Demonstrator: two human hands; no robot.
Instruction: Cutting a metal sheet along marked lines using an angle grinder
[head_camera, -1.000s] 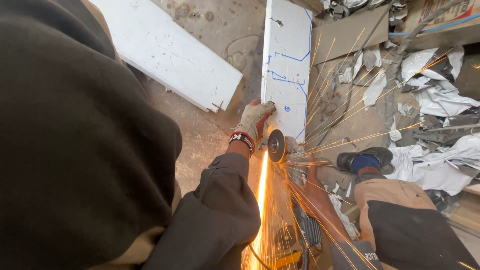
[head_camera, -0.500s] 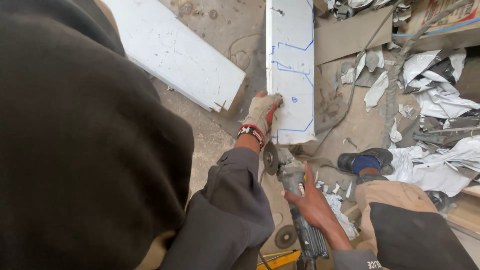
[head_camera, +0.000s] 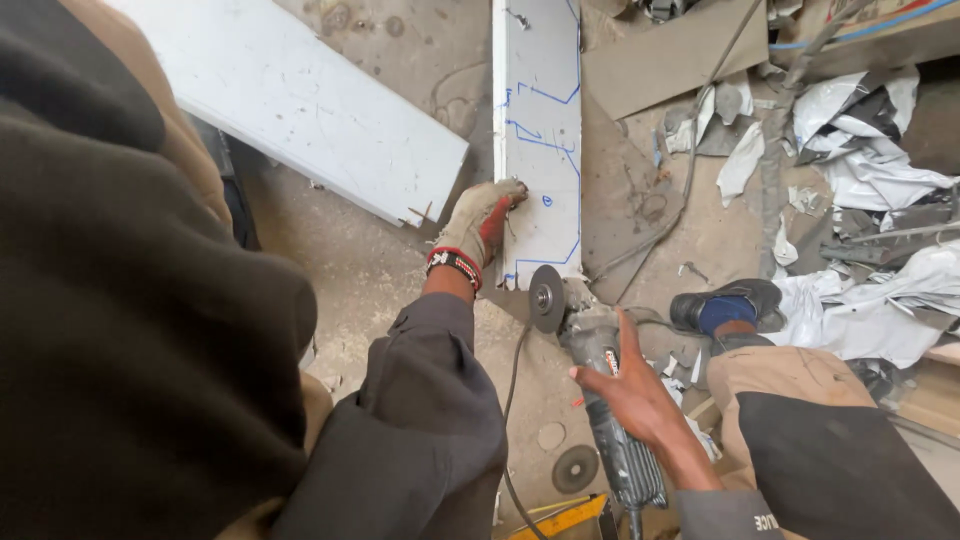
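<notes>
While the work is viewed from above, these points are noted:
Left hand (head_camera: 478, 222): gloved, pressed flat on the near left edge of the white metal panel (head_camera: 540, 120); nothing is gripped.
Right hand (head_camera: 632, 392): grip closed around the angle grinder (head_camera: 600, 395).
Grinder disc (head_camera: 546, 298): held at the panel's near end.
Panel: laid on the concrete floor (head_camera: 380, 270), marked with blue lines.

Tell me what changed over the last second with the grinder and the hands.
The spark shower has stopped; the grinder now sits with its disc at the near end of the white panel. The right hand keeps holding the grinder, and the gloved left hand stays pressed on the panel's edge.
</notes>
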